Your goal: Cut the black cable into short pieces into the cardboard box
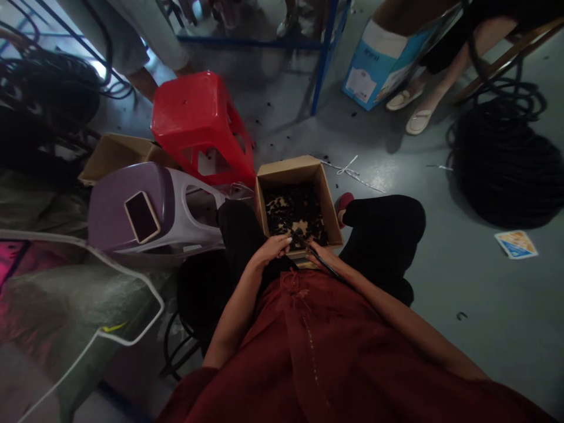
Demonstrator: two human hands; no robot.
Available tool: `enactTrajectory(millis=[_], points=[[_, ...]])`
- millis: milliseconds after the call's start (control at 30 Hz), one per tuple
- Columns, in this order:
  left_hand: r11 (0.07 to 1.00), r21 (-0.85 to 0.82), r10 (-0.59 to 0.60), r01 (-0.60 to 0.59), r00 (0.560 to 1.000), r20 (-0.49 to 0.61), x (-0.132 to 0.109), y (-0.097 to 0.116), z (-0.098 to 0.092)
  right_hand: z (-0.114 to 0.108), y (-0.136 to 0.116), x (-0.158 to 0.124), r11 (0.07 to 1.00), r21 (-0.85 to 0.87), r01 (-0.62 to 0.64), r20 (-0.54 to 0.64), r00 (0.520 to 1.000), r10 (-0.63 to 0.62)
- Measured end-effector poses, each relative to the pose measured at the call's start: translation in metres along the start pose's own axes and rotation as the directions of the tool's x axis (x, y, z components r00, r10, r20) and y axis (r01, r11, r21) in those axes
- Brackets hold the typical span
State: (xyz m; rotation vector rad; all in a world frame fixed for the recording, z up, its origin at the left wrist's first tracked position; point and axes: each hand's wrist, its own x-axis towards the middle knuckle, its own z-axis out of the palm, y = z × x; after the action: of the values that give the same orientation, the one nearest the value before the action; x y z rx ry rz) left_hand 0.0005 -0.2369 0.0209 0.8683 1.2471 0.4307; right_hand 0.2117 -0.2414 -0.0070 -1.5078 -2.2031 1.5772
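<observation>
My right hand [319, 255] was shut on a thin black wire [326, 265] over a cardboard box [286, 171] of black bits [295, 208]; my left hand [269, 249] was half curled.

Left hand [269, 249], right hand [319, 254] above carton [286, 174]

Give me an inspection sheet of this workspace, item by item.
Surface: grey floor, black bits scattered on it.
Job's things: thin black strand over a cardboard box of black scraps.
Clutter: red plastic stool; purple-and-white plastic stool with a phone on top; blue-and-white carton; printed card; woven sack.
Grippers: nothing seen; bare hands instead. Right hand grips the strand; left hand curled beside it.
Cables: black coils at right and left.
Surroundings: blue metal frame; a nearby person's sandalled feet.
</observation>
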Motion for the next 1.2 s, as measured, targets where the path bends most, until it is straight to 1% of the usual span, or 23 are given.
enactTrajectory(millis=[100,200,367,433,633,733,800,867,900,967,1033,1100,1200], points=[[1.000,-0.011,0.008,-0.008,1.000,0.011,0.001,-0.002,-0.001,0.001,0.002,0.000,1.000,-0.018,0.020,0.004,1.000,-0.020],[0.999,-0.023,0.023,-0.022,0.999,0.023,0.001,-0.003,-0.002,0.002,0.004,0.001,0.999,-0.037,0.013,-0.008,1.000,-0.013],[1.000,-0.013,0.000,0.000,1.000,-0.027,0.001,-0.003,-0.003,0.006,0.009,0.002,0.998,-0.061,-0.001,-0.040,0.999,-0.001],[1.000,-0.007,-0.005,0.005,1.000,-0.029,0.001,-0.004,-0.003,0.007,0.011,0.003,0.998,-0.063,0.002,-0.056,0.998,-0.005],[1.000,-0.026,-0.016,0.015,0.999,-0.029,0.003,-0.007,-0.003,0.008,0.013,0.005,0.999,-0.023,0.031,-0.085,0.996,-0.033],[1.000,-0.016,-0.015,0.015,0.999,-0.030,0.003,-0.010,-0.003,0.009,0.014,0.007,1.000,0.022,-0.017,-0.140,0.990,0.020],[1.000,-0.002,-0.019,0.019,0.999,-0.042,0.002,-0.011,-0.003,0.007,0.014,0.009,0.994,0.089,-0.061,-0.186,0.980,0.077],[1.000,0.024,-0.009,0.011,0.998,-0.055,0.001,-0.012,-0.001,0.006,0.011,0.011,0.966,0.241,-0.088,-0.187,0.973,0.135],[0.999,0.048,0.002,0.000,0.998,-0.057,0.000,-0.012,0.000,0.005,0.009,0.011,0.935,0.342,-0.095,-0.164,0.973,0.159],[0.993,0.114,0.034,-0.027,0.998,-0.056,-0.003,-0.012,0.004,0.005,0.001,0.013,0.840,0.530,-0.115,-0.093,0.977,0.193],[0.980,0.190,0.072,-0.061,0.996,-0.052,-0.008,-0.011,0.010,0.005,-0.007,0.014,0.752,0.646,-0.130,-0.042,0.978,0.205],[0.962,0.251,0.118,-0.106,0.992,-0.034,-0.013,-0.009,0.017,0.007,-0.014,0.016,0.719,0.685,-0.121,-0.021,0.983,0.185],[0.941,0.297,0.170,-0.163,0.986,0.004,-0.021,-0.006,0.025,0.008,-0.019,0.018,0.746,0.660,-0.088,-0.043,0.987,0.154]])
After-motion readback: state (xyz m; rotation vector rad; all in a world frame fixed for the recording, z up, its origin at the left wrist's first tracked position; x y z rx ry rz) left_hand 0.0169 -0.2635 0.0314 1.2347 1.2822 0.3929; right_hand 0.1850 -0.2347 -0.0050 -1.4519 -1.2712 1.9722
